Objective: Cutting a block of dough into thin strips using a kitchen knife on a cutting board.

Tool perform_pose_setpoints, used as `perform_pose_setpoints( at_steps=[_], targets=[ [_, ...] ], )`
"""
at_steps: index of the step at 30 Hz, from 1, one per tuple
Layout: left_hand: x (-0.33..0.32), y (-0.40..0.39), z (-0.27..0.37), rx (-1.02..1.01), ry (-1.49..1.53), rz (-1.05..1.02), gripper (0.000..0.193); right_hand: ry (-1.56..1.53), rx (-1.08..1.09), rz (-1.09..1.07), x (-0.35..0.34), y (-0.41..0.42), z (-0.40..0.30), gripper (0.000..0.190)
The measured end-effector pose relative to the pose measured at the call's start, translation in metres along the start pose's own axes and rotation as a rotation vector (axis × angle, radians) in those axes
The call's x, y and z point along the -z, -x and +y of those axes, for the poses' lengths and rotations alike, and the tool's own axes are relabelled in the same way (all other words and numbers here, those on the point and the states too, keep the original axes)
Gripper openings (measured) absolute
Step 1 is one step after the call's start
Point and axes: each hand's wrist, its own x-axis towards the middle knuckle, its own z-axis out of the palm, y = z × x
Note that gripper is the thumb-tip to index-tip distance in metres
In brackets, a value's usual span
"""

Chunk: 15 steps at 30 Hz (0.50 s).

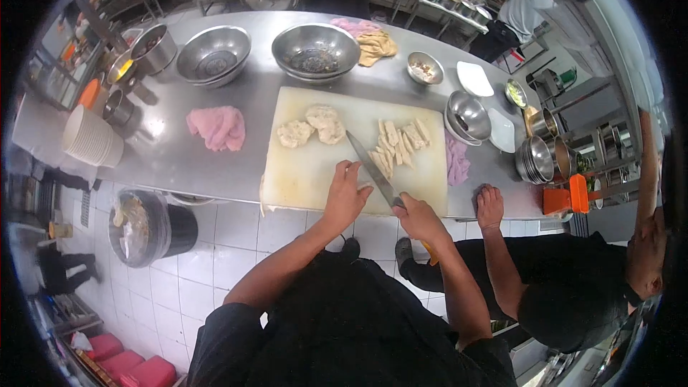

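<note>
My right hand [418, 217] is closed round the yellow handle of a kitchen knife [371, 164], whose blade points up and left across the white cutting board [312, 183]. The knife's tip is close beside a pale, cooked-looking lump of food [325, 124]; a second such lump [295, 134] lies to its left. Right of the blade is a loose group of pale cut strips [398, 142]. My left hand [349, 188] hovers over the board's near part, left of the blade, fingers bent and thumb apart, with nothing seen in it.
Large steel bowls [214, 56] stand behind the board. A pink cloth [216, 128] lies left, a purple cloth [457, 158] right. At the right, a co-worker's hand [489, 206] rests on the table edge near steel bowls [468, 118]. A lined bin [153, 228] stands on the floor.
</note>
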Motion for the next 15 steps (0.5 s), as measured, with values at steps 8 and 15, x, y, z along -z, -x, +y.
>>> perform_pose_setpoints(
  at_steps=[8, 15],
  targets=[
    [-0.036, -0.037, -0.004, 0.133, 0.052, 0.004, 0.058, -0.097, 0.103, 0.184, 0.030, 0.032, 0.031, 0.025],
    [-0.055, -0.077, -0.016, -0.084, -0.056, -0.010, 0.050, -0.412, -0.169, 0.181, 0.045, 0.056, 0.043, 0.025]
  ],
)
